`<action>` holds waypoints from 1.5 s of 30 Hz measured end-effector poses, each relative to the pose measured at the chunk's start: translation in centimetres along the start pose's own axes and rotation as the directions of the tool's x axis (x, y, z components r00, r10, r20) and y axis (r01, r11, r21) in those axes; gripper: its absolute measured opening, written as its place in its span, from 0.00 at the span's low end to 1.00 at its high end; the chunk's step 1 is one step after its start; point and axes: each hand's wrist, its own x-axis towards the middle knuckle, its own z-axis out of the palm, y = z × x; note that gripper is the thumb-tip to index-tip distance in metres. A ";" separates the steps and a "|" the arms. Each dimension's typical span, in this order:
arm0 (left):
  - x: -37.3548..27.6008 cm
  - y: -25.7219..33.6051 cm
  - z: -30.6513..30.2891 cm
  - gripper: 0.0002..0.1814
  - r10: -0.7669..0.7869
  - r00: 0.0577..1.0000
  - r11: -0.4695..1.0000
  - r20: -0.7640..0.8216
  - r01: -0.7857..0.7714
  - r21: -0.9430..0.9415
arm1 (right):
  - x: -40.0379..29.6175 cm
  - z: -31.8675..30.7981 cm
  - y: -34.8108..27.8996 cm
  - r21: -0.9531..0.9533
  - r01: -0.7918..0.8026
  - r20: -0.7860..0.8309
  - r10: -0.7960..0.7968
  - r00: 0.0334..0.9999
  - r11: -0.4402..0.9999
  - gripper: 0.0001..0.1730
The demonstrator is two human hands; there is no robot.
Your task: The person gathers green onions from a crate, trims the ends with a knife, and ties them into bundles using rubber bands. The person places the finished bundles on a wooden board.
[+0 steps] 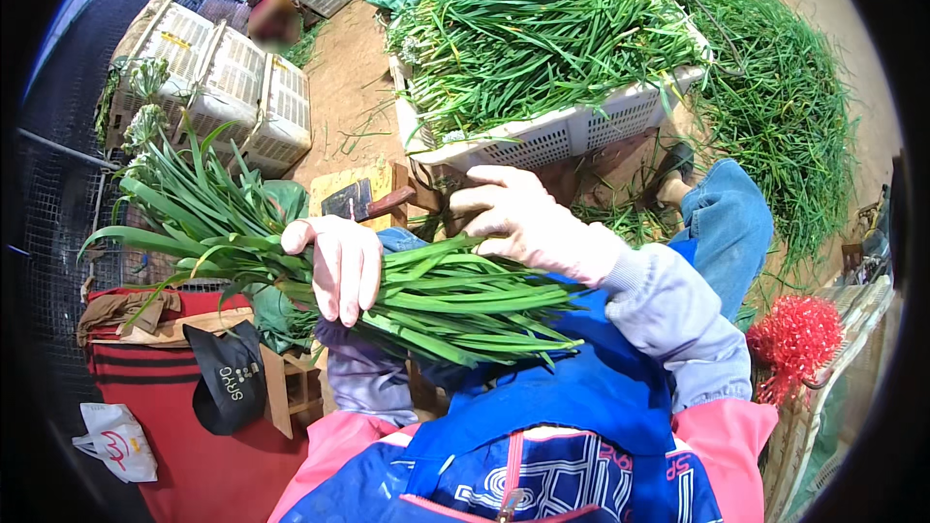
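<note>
A bunch of long, flat, chive-like greens (465, 290) lies across my lap over a blue apron (596, 349). My left hand (338, 269), in a thin pale glove, is wrapped over the bunch, and the leaves stick out on both sides. More greens (196, 196) lie beyond it to the left, near whitish flower heads (147, 127). My right hand (523, 218), also gloved, is at the bunch's upper edge with fingers bent and apart; its fingertips are close to the leaves. A cleaver (363, 202) with a wooden handle rests on a yellowish wooden board (327, 185) past my hands.
A white plastic crate (567, 142) heaped with greens stands ahead. Loose greens (777, 102) cover the ground at right. White crates (211, 80) stand at left, with a person (272, 22) beyond. Red ties (795, 341) hang at right; a black cap (231, 378) lies on red cloth (196, 465).
</note>
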 end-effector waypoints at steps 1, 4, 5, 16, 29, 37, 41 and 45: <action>-0.2 0.1 -0.2 0.33 -0.006 1.000 1.000 0.024 0.006 0.009 | -0.1 0.9 0.5 -0.005 0.035 0.012 -0.035 0.999 0.999 0.15; -0.4 1.4 0.4 0.30 -0.065 0.997 0.995 0.046 0.061 0.076 | -1.2 -1.4 1.8 -0.241 0.005 -0.091 -0.028 0.995 0.971 0.08; -1.2 1.4 0.5 0.28 -0.066 0.997 0.990 0.036 0.062 0.124 | -2.3 -3.8 2.2 -0.390 -0.044 -0.095 0.008 0.995 0.920 0.08; 2.6 -2.4 2.3 0.18 0.240 0.013 0.902 -0.971 0.367 0.228 | -5.1 -12.7 -1.3 0.391 -0.553 -0.093 0.630 0.771 0.736 0.51; 8.1 -2.6 -5.1 0.36 -0.007 0.124 0.755 -0.992 0.651 0.076 | 5.7 -4.2 1.4 0.959 -0.277 0.192 0.581 0.791 0.060 0.29; -8.2 4.4 -0.5 0.50 -0.138 -0.133 0.523 -0.981 0.831 -0.186 | 4.9 -4.0 7.0 0.866 -0.115 0.371 0.470 0.801 -0.487 0.23; -11.8 -6.4 0.6 0.54 -0.514 0.032 0.826 -0.857 0.289 -0.484 | 5.4 -1.4 8.7 0.794 -0.150 0.538 0.565 0.626 -0.589 0.15; -13.1 -13.3 2.2 0.54 -0.406 0.089 0.908 -0.909 -0.071 -0.413 | 1.8 0.8 9.9 0.893 -0.061 0.380 0.676 0.632 -0.445 0.29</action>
